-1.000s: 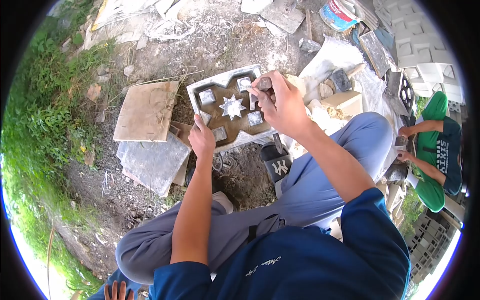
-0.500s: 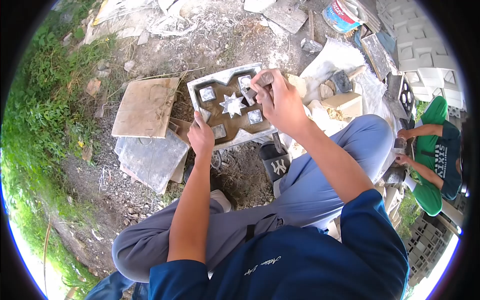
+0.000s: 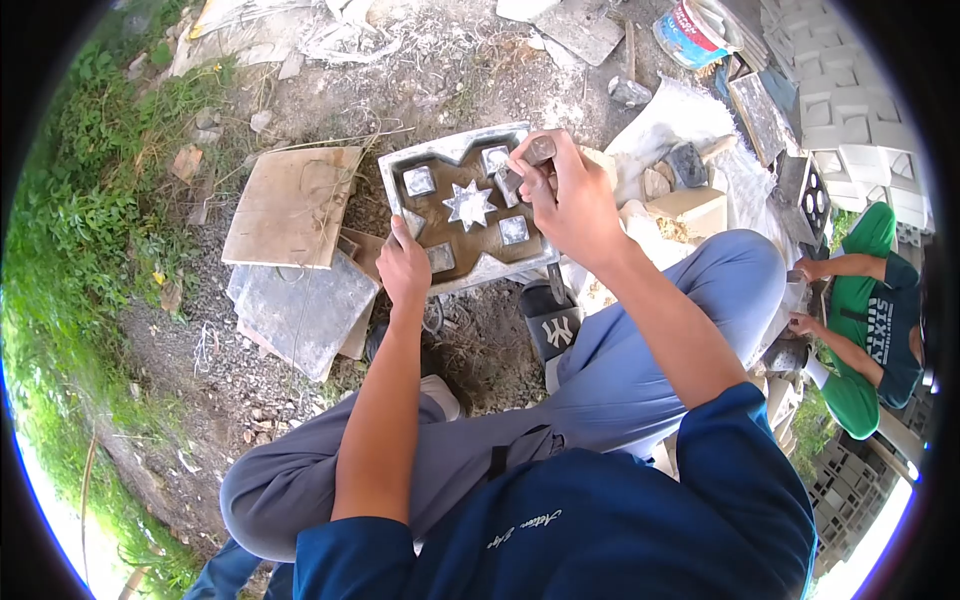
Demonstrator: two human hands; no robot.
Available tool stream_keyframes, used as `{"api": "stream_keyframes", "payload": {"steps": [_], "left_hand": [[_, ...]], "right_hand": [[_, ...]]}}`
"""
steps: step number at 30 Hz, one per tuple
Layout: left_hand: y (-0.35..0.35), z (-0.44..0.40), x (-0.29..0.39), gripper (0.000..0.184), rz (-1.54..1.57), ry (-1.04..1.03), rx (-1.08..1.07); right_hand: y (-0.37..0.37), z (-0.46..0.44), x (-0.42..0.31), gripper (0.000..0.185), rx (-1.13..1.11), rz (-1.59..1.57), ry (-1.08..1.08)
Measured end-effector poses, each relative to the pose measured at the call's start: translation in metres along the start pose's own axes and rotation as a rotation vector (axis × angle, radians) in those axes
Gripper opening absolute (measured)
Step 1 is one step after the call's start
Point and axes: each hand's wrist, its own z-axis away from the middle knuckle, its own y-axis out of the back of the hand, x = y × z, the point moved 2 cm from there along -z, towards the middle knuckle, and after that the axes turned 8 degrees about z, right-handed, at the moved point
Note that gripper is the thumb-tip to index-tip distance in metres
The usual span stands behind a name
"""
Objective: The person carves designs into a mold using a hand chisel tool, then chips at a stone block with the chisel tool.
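Note:
A pale, grey-rimmed block mould is tilted in front of me, with a star-shaped piece at its centre and several square pieces around it. Brown, earthy material lies between them. My left hand grips the mould's lower left edge, thumb on top. Over the upper right part, my right hand is closed around a short tool with a rounded brown handle. My fingers hide most of that tool; its working end is unclear. A narrow dark metal strip hangs by the mould's lower right corner.
Flat boards and grey slabs lie stacked to the left. On the right are stones on a white sack, and a paint bucket. Another person works at far right beside stacked pale blocks.
My right hand and its tool have shifted slightly right. The mould also appears a little farther right in view, with my left hand still gripping it.

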Motion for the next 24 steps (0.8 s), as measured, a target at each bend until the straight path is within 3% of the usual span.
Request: {"api": "stream_keyframes", "payload": {"steps": [2,5,8,13,16,20,24], "left_hand": [[-0.004,-0.007,-0.005,0.078,0.0,-0.015,-0.025],[-0.002,-0.002,-0.002,0.077,0.006,-0.014,0.015],[0.0,-0.002,-0.001,0.075,-0.011,0.026,-0.021],[-0.002,-0.003,-0.005,0.074,-0.013,0.003,0.015],[0.0,-0.002,-0.002,0.073,-0.018,0.019,-0.035],[-0.002,-0.003,-0.003,0.072,0.005,0.017,0.014],[-0.001,-0.003,-0.004,0.073,-0.016,0.028,-0.034]], "right_hand": [[0.004,0.0,-0.003,0.022,-0.021,-0.057,-0.033],[0.008,0.008,-0.014,0.025,0.122,-0.157,0.181],[-0.003,0.001,0.001,0.024,-0.037,-0.082,-0.009],[0.012,0.008,-0.015,0.027,0.111,-0.175,0.169],[0.0,0.001,0.0,0.015,-0.014,-0.045,-0.013],[0.016,0.008,-0.017,0.013,0.124,-0.137,0.12],[0.001,0.001,0.002,0.016,-0.003,-0.056,-0.017]]}}
